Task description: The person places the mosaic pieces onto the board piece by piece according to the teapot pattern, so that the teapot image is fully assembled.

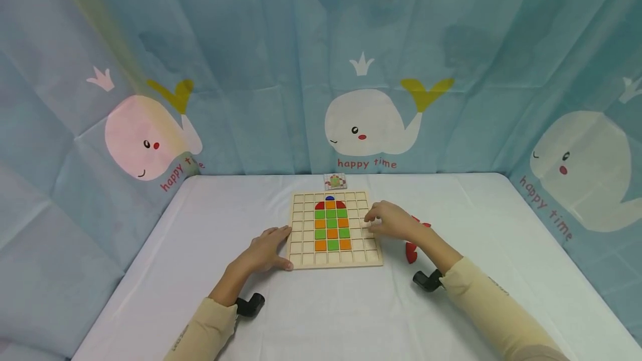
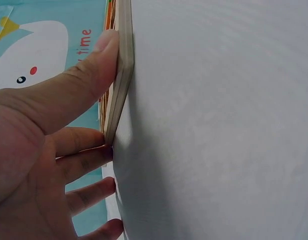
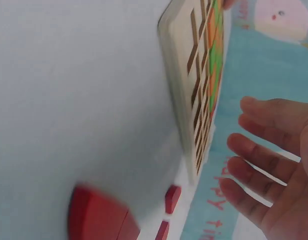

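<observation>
A wooden grid board (image 1: 304,249) lies on the table. Orange and green square tiles (image 1: 331,223) form a column in its middle, topped by two red rounded pieces (image 1: 320,205) and a blue half-round piece (image 1: 329,198). My left hand (image 1: 266,251) rests at the board's left front corner, the thumb against the edge and the fingers spread along the side. Over the right edge hovers my right hand (image 1: 394,220); the right wrist view shows its fingers (image 3: 251,150) loosely bent, apart from the board, with nothing between them.
Several red pieces (image 1: 411,252) lie right of the board, partly behind the right forearm. A small picture card (image 1: 335,181) sits just beyond the board's far edge. White cloth covers the table (image 1: 331,316); a blue whale-print curtain (image 1: 251,71) hangs behind.
</observation>
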Demonstrator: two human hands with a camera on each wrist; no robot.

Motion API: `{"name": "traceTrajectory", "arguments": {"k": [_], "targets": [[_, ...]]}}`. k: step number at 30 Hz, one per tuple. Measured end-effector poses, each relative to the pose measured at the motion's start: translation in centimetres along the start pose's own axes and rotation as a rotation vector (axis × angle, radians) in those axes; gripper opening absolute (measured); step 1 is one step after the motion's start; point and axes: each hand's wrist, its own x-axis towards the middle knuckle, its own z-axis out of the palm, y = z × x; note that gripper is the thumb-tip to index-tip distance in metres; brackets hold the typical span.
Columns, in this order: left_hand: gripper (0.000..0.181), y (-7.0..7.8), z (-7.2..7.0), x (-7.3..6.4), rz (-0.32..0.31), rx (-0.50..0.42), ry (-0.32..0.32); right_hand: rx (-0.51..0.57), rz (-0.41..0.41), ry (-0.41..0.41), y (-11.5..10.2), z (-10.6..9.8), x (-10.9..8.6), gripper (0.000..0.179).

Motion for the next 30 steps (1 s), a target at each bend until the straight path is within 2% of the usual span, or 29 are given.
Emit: {"name": "traceTrajectory", "arguments": {"k": [7,11,14,19,25,30], "targets": [[0.099,-0.1,0.1,0.1,-0.004,-0.001,0.003,-0.019,0.019,-0.007,2.2,-0.5,-0.2,0.02],[0.099,-0.1,0.2,0.1,-0.007,-0.001,0.003,-0.065,-0.016,-0.018,3.5,-0.6,-0.3,0.018],[0.099,-0.1,0.3,0.1,-0.002,0.002,0.004,-0.063,-0.036,-0.045,4.1,-0.7,-0.6,0.026],[0.099,-0.1,0.2,0.3,-0.004,-0.001,-0.002,-0.043,-0.002,-0.074,4.7,-0.6,-1.0,0.033],[0.099,-0.1,0.0,0.2,0.007,0.003,0.0,-0.088,0.071,-0.066,5.6,-0.4,-0.9,0.031],[0.099,-0.2,0.0,0.2,0.015,0.014,0.003,-0.075,0.116,-0.065,5.7,-0.4,-0.9,0.024]]}}
